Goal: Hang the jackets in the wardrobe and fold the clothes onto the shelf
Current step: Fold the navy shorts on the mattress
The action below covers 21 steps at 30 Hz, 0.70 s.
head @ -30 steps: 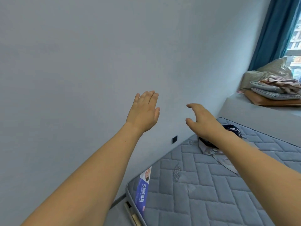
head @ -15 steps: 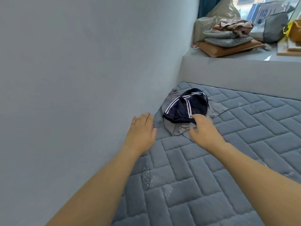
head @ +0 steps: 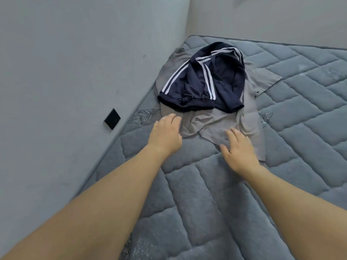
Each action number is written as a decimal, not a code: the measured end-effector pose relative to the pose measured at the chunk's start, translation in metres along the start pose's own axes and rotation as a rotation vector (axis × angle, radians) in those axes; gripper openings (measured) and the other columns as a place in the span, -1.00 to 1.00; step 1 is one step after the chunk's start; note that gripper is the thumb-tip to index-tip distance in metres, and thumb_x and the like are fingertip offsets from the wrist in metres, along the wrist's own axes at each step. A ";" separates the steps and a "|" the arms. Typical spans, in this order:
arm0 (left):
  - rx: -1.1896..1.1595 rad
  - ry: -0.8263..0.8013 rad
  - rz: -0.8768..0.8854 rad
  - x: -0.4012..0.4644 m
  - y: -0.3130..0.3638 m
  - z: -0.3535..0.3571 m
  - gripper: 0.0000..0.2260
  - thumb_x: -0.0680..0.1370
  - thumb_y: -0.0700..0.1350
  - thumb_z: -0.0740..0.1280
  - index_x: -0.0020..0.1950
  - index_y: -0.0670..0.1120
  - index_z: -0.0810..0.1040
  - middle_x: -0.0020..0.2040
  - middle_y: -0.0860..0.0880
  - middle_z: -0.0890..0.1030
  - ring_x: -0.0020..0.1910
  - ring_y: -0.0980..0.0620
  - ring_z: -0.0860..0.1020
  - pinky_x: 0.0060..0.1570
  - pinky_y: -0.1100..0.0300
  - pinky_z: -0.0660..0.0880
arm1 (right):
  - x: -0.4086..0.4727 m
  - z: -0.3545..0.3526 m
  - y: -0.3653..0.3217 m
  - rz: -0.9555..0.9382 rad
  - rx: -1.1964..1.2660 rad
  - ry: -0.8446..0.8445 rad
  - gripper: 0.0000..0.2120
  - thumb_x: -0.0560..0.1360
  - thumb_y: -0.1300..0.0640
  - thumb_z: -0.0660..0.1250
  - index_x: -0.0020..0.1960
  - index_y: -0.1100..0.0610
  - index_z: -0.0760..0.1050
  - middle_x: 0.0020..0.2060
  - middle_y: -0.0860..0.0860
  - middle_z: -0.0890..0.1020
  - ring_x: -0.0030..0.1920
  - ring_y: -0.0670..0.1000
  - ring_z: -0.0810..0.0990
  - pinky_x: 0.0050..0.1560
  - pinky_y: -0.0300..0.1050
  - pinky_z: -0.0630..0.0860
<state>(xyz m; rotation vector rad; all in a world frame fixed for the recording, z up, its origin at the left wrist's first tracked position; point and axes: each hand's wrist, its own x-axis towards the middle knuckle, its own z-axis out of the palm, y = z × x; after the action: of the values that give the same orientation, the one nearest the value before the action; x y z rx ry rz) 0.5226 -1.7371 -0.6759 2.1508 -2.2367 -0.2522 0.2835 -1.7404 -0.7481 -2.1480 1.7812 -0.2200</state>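
A grey garment [head: 249, 117] lies spread flat on the quilted mattress [head: 206, 203], near the wall corner. On top of it sits a crumpled pair of navy shorts [head: 204, 81] with white side stripes. My left hand [head: 166, 134] rests with its fingers over the garment's near left edge. My right hand [head: 238, 149] lies flat with spread fingers on the garment's near hem. Neither hand grips the cloth that I can see.
A grey wall [head: 75, 72] runs along the mattress's left side, with a black square plate [head: 112, 119] low on it. A grey ledge wall [head: 272, 17] stands behind the mattress's far end.
My view has tilted down and closer to the clothes. Both hands have come down from the air onto the near edge of the grey garment; the right hand has left the shorts.
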 end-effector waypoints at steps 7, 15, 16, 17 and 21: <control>0.110 0.087 -0.050 0.130 -0.015 0.055 -0.39 0.53 -0.09 0.28 0.55 -0.03 0.17 0.55 -0.08 0.21 0.54 -0.17 0.12 0.52 -0.21 0.01 | 0.003 0.071 0.036 -0.043 -0.126 0.083 -0.43 0.55 -0.09 0.03 0.55 -0.01 0.21 0.56 0.02 0.18 0.57 0.07 0.05 0.54 0.17 -0.03; 0.198 0.116 0.050 0.157 0.001 0.058 -0.73 0.55 -0.08 0.30 0.23 -0.12 0.45 0.07 -0.12 0.52 0.03 -0.21 0.50 -0.11 -0.01 0.35 | 0.004 0.072 0.041 -0.052 -0.083 0.140 -0.40 0.52 -0.06 0.12 0.53 0.07 0.27 0.55 0.05 0.21 0.56 0.08 0.13 0.51 0.22 0.07; 0.173 0.131 0.101 0.147 0.003 0.050 -0.76 0.52 -0.03 0.35 0.13 -0.10 0.49 0.00 -0.10 0.52 -0.04 -0.20 0.52 -0.24 0.03 0.30 | 0.004 0.071 0.041 -0.051 -0.077 0.145 -0.39 0.52 -0.08 0.13 0.53 0.09 0.27 0.55 0.06 0.21 0.56 0.08 0.13 0.52 0.21 0.06; 0.144 0.141 0.158 0.134 0.009 0.043 -0.77 0.48 0.00 0.40 0.02 -0.09 0.50 -0.09 -0.08 0.52 -0.11 -0.20 0.55 -0.32 0.08 0.24 | 0.004 0.071 0.041 -0.051 -0.071 0.153 -0.37 0.51 -0.10 0.14 0.53 0.11 0.26 0.55 0.08 0.21 0.55 0.08 0.14 0.52 0.21 0.06; 0.064 0.022 0.302 0.045 0.036 0.046 -0.72 0.24 0.09 0.47 -0.20 0.00 0.48 -0.30 0.03 0.46 -0.41 -0.12 0.54 -0.47 0.20 0.19 | 0.003 0.066 0.041 -0.055 -0.031 0.194 -0.34 0.46 -0.19 0.20 0.42 0.21 0.41 0.46 0.21 0.34 0.49 0.16 0.27 0.51 0.18 0.09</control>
<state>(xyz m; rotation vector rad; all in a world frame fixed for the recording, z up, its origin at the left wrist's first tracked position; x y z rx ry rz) 0.4790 -1.7762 -0.7202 1.7945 -2.5446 -0.1484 0.2678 -1.7396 -0.8245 -2.2662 1.8405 -0.4311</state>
